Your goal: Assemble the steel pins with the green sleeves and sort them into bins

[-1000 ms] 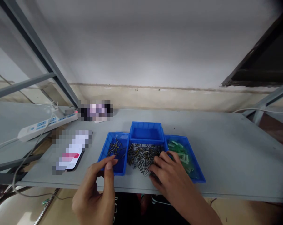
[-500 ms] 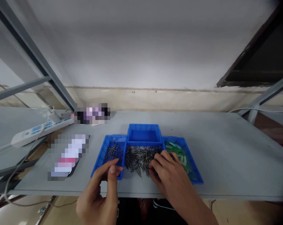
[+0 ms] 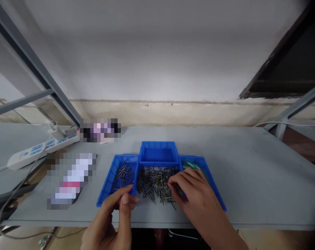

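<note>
My left hand (image 3: 112, 220) is at the front of the left blue bin (image 3: 102, 192), thumb and fingertips pressed together; whatever they pinch is too small to make out. Thin metal screws or nails (image 3: 122, 173) lie in that bin. My right hand (image 3: 196, 192) curls its fingers at the right side of a heap of dark metal screws or nails (image 3: 151, 184) in front of the middle bin. Its fingertips touch the heap, and what they hold is hidden. Behind the hand, the right blue bin (image 3: 217, 192) holds green and clear plastic pieces (image 3: 194, 165), partly covered.
Another blue bin (image 3: 159, 143) stands behind the heap. On the left of the grey table (image 3: 256, 180) lie a blurred phone (image 3: 75, 180) and a blurred object (image 3: 101, 130). A white power strip (image 3: 40, 149) with cables is farther left. Metal frame posts (image 3: 57, 93) flank the table.
The view has shifted slightly, so the table sits lower in the picture. My right hand's fingers have shifted at the heap, and a few pieces lie nearer the front edge. My left hand keeps its pinch.
</note>
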`<state>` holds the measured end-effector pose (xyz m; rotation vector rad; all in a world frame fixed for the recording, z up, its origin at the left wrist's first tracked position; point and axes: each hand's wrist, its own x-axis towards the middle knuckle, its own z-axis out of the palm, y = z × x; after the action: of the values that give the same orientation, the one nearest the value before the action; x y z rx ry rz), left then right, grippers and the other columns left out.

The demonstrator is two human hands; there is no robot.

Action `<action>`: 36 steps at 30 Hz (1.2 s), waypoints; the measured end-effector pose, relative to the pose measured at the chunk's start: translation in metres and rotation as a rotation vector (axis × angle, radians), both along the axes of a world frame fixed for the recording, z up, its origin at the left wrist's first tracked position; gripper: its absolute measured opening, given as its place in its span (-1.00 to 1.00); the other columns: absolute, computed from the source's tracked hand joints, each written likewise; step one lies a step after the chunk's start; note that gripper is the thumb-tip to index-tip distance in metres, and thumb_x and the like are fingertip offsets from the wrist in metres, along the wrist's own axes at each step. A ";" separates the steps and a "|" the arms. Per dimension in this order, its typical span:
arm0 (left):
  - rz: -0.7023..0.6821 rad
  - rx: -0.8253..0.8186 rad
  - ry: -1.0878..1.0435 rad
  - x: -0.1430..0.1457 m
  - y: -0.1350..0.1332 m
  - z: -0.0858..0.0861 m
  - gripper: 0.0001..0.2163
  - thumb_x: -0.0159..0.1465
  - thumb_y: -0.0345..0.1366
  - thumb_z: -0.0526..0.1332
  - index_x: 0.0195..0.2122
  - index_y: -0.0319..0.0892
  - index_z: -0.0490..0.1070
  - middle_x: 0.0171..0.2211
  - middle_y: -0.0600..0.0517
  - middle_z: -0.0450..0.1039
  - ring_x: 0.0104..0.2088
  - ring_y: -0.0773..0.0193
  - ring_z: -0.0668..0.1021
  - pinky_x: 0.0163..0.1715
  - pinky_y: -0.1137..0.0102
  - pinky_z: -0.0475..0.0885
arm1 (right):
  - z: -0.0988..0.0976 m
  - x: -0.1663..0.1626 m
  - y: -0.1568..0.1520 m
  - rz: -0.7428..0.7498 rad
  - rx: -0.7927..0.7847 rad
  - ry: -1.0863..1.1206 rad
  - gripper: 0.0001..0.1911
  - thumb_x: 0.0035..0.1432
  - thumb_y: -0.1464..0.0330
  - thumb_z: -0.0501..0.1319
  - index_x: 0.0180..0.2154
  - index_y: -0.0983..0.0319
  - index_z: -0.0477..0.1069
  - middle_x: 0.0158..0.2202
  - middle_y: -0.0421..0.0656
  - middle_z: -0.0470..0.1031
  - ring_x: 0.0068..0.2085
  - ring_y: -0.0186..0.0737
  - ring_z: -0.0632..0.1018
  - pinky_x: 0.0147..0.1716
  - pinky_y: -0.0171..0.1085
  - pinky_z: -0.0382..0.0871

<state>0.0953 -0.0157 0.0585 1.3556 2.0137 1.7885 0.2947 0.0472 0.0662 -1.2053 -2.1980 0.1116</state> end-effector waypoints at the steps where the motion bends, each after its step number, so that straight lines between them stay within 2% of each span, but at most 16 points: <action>1: -0.029 0.012 0.025 0.002 -0.001 0.000 -0.88 0.49 -0.21 0.34 -0.08 -0.04 0.69 -0.40 0.15 0.71 -0.43 0.33 0.70 -0.33 0.48 0.62 | 0.003 -0.001 -0.001 -0.007 0.014 0.049 -0.81 0.48 0.54 0.26 -0.22 0.15 0.44 -0.29 -0.24 0.57 -0.21 -0.10 0.55 -0.06 -0.03 0.36; 4: -0.177 0.068 0.071 0.009 -0.002 0.000 -0.88 0.48 -0.30 0.34 -0.04 0.00 0.68 -0.39 0.16 0.70 -0.45 0.34 0.68 -0.33 0.48 0.62 | 0.010 -0.005 -0.009 -0.023 0.088 0.194 -0.84 0.47 0.54 0.27 -0.15 0.15 0.47 -0.26 -0.23 0.61 -0.21 -0.13 0.57 -0.09 -0.07 0.42; 9: -0.556 0.055 0.119 0.018 0.004 -0.002 -0.71 0.45 -0.41 0.33 0.14 0.02 0.63 -0.20 0.07 0.72 -0.38 0.33 0.69 -0.38 0.50 0.63 | 0.023 -0.008 -0.032 -0.029 0.128 0.351 -0.85 0.44 0.51 0.31 -0.08 0.13 0.50 -0.22 -0.20 0.67 -0.22 -0.19 0.63 -0.22 -0.22 0.57; 11: -0.707 0.054 0.148 0.019 0.010 -0.002 -0.70 0.44 -0.49 0.29 0.10 -0.01 0.63 -0.16 0.04 0.72 -0.32 0.32 0.72 -0.33 0.53 0.65 | 0.026 -0.008 -0.039 -0.024 0.126 0.357 -0.81 0.41 0.52 0.33 -0.04 0.12 0.51 -0.22 -0.20 0.68 -0.23 -0.21 0.65 -0.25 -0.26 0.61; 13: -0.782 0.076 0.163 0.020 0.015 0.000 -0.72 0.43 -0.55 0.24 -0.01 -0.06 0.65 -0.18 0.03 0.72 -0.28 0.33 0.74 -0.28 0.56 0.65 | 0.026 -0.009 -0.043 -0.012 0.134 0.348 -0.78 0.39 0.53 0.35 -0.03 0.13 0.53 -0.23 -0.20 0.69 -0.25 -0.22 0.66 -0.25 -0.28 0.63; 16: -0.768 0.109 0.148 0.022 0.020 0.002 -0.74 0.41 -0.56 0.22 -0.16 -0.10 0.66 -0.29 0.05 0.70 -0.35 0.35 0.72 -0.32 0.59 0.63 | 0.022 -0.014 -0.044 -0.038 0.161 0.377 -0.80 0.38 0.53 0.35 -0.06 0.14 0.54 -0.25 -0.19 0.68 -0.27 -0.21 0.66 -0.28 -0.26 0.64; 21: -0.706 0.067 0.076 0.025 0.018 0.000 -0.77 0.42 -0.49 0.27 -0.09 -0.07 0.69 -0.32 0.04 0.69 -0.41 0.31 0.69 -0.39 0.52 0.62 | 0.016 -0.020 -0.041 -0.079 0.116 0.459 -0.82 0.40 0.50 0.35 -0.07 0.10 0.56 -0.23 -0.18 0.68 -0.24 -0.17 0.68 -0.28 -0.22 0.66; 24: -0.661 0.023 0.038 0.024 0.018 -0.004 -0.80 0.43 -0.44 0.27 -0.14 -0.04 0.69 -0.35 0.06 0.68 -0.43 0.29 0.68 -0.43 0.50 0.60 | 0.012 -0.023 -0.040 -0.098 0.102 0.503 -0.84 0.40 0.46 0.37 -0.08 0.08 0.58 -0.24 -0.18 0.68 -0.25 -0.15 0.69 -0.30 -0.21 0.66; 27: -0.639 0.048 0.037 0.020 0.020 -0.005 -0.83 0.41 -0.42 0.30 -0.15 -0.04 0.69 -0.33 0.06 0.72 -0.40 0.26 0.73 -0.43 0.49 0.63 | 0.004 -0.029 -0.039 -0.112 0.093 0.550 -0.88 0.40 0.40 0.37 -0.07 0.07 0.60 -0.22 -0.15 0.68 -0.24 -0.12 0.70 -0.29 -0.19 0.68; 32: -0.648 0.025 0.043 0.012 0.022 -0.004 -0.78 0.40 -0.46 0.31 -0.07 -0.02 0.69 -0.25 0.05 0.73 -0.31 0.24 0.76 -0.35 0.49 0.66 | -0.005 -0.040 -0.038 -0.151 0.086 0.650 -0.73 0.41 0.41 0.32 0.10 0.10 0.60 -0.18 -0.10 0.65 -0.20 -0.12 0.70 -0.27 -0.23 0.68; 36: -0.635 0.000 0.011 0.010 0.019 -0.006 -0.81 0.41 -0.45 0.31 -0.09 -0.03 0.68 -0.32 0.08 0.68 -0.37 0.29 0.71 -0.35 0.50 0.65 | -0.002 -0.038 -0.035 -0.115 0.090 0.607 -0.85 0.38 0.44 0.33 -0.09 0.11 0.65 -0.20 -0.11 0.61 -0.21 -0.17 0.69 -0.25 -0.28 0.68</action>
<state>0.1049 0.0033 0.0528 1.7439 1.3496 1.4774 0.2563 0.0126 0.0640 -1.0698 -1.5877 0.2869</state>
